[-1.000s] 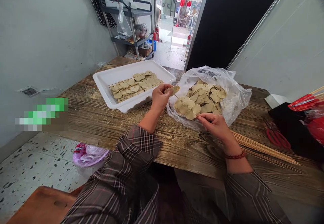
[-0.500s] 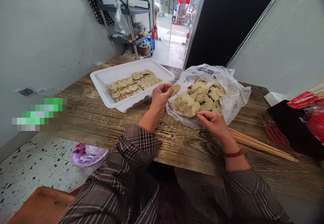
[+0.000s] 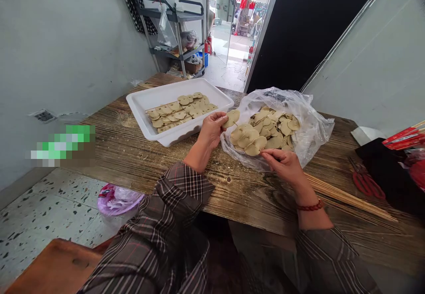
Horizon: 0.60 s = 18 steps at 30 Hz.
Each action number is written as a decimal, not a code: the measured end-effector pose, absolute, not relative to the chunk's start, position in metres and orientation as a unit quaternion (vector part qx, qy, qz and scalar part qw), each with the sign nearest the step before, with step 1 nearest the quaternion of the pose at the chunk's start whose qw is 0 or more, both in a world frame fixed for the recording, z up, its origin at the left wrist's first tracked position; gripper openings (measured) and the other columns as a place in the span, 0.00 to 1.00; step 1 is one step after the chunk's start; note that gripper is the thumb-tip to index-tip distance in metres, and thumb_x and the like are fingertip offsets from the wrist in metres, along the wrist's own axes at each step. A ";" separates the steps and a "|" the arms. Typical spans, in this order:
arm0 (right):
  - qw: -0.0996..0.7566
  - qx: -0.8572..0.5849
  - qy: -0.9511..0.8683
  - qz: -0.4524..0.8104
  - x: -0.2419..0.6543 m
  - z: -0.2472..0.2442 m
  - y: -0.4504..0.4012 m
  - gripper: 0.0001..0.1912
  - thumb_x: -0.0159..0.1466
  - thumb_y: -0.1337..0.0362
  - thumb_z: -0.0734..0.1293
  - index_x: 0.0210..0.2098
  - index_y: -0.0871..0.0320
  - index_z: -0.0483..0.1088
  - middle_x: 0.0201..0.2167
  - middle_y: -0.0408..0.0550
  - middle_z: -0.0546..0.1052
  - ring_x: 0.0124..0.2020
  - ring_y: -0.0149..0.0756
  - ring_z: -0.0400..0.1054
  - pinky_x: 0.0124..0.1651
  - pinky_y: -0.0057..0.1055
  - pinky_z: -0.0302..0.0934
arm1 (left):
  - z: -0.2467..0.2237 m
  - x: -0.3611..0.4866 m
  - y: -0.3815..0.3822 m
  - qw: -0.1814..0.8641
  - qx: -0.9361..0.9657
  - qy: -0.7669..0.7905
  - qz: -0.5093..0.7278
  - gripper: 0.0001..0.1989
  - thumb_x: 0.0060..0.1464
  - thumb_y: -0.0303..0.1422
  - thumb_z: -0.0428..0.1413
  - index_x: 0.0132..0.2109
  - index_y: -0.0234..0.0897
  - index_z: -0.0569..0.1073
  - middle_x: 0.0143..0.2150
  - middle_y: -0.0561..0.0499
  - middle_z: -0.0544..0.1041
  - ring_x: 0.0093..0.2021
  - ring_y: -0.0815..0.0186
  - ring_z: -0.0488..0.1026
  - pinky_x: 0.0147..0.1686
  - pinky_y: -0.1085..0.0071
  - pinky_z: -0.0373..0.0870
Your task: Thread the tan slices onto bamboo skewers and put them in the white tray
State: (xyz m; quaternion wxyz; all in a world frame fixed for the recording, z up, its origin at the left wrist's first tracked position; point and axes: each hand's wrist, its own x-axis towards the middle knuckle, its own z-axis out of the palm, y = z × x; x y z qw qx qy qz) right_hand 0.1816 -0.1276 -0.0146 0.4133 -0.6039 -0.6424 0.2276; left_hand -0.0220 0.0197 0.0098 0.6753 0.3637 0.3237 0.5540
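Observation:
In my left hand [image 3: 212, 128], thumb and fingers pinch a thin round tan slice [image 3: 233, 117] at the tip of a skewer. My right hand [image 3: 283, 164] is closed on the skewer's lower end, just below several overlapping tan slices [image 3: 247, 139] threaded on it. Under and behind that skewer lies an open clear plastic bag [image 3: 314, 123] with a heap of loose slices [image 3: 275, 123]. Left of my hands, a white tray [image 3: 142, 125] holds filled skewers [image 3: 181, 110] laid side by side. Most of the skewer I hold is hidden by its slices.
Bare bamboo skewers [image 3: 348, 196] lie right of my right wrist. Red-handled scissors [image 3: 368, 183] rest beside a black box [image 3: 372, 152] holding red packets. A purple-rimmed bin [image 3: 109, 205] stands below the wooden table [image 3: 133, 163]. A grey trolley [image 3: 179, 17] is by the doorway.
The view has shifted slightly, moving everything a little to the right in the picture. The slice in my left hand now shows more of its face against the skewer's tip.

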 end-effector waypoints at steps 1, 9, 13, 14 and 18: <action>0.412 -0.604 -0.643 0.227 0.182 -0.015 -0.128 0.18 0.63 0.53 0.65 0.37 0.60 0.80 0.17 0.43 0.71 0.18 0.30 0.61 0.21 0.27 0.53 | 0.010 -0.022 0.020 0.679 0.359 0.320 0.555 0.08 0.39 0.24 0.62 0.29 0.33 0.71 0.25 0.57 0.69 0.22 0.77 0.64 0.20 0.78 0.57; 0.423 -0.606 -0.632 0.233 0.181 -0.014 -0.128 0.18 0.62 0.53 0.66 0.37 0.62 0.80 0.16 0.42 0.70 0.18 0.29 0.59 0.22 0.27 0.53 | 0.010 -0.022 0.018 0.709 0.325 0.322 0.536 0.08 0.40 0.24 0.62 0.29 0.33 0.71 0.24 0.56 0.71 0.22 0.77 0.65 0.20 0.79 0.60; 0.424 -0.607 -0.632 0.227 0.179 -0.013 -0.127 0.18 0.62 0.54 0.66 0.36 0.62 0.80 0.15 0.42 0.69 0.17 0.29 0.59 0.21 0.27 0.53 | 0.010 -0.022 0.016 0.720 0.319 0.317 0.529 0.07 0.42 0.22 0.61 0.29 0.33 0.71 0.24 0.56 0.71 0.22 0.77 0.65 0.21 0.79 0.62; 0.423 -0.608 -0.633 0.227 0.179 -0.014 -0.127 0.18 0.62 0.54 0.66 0.36 0.62 0.80 0.15 0.42 0.69 0.17 0.29 0.59 0.21 0.27 0.53 | 0.010 -0.022 0.016 0.722 0.319 0.315 0.526 0.07 0.42 0.22 0.61 0.29 0.33 0.71 0.24 0.56 0.71 0.21 0.77 0.65 0.21 0.79 0.62; 0.423 -0.606 -0.633 0.229 0.180 -0.018 -0.127 0.18 0.63 0.53 0.65 0.37 0.61 0.80 0.16 0.41 0.69 0.18 0.29 0.59 0.21 0.26 0.52 | 0.010 -0.019 0.014 0.731 0.328 0.302 0.517 0.08 0.40 0.23 0.62 0.29 0.33 0.71 0.24 0.56 0.72 0.21 0.76 0.66 0.22 0.79 0.62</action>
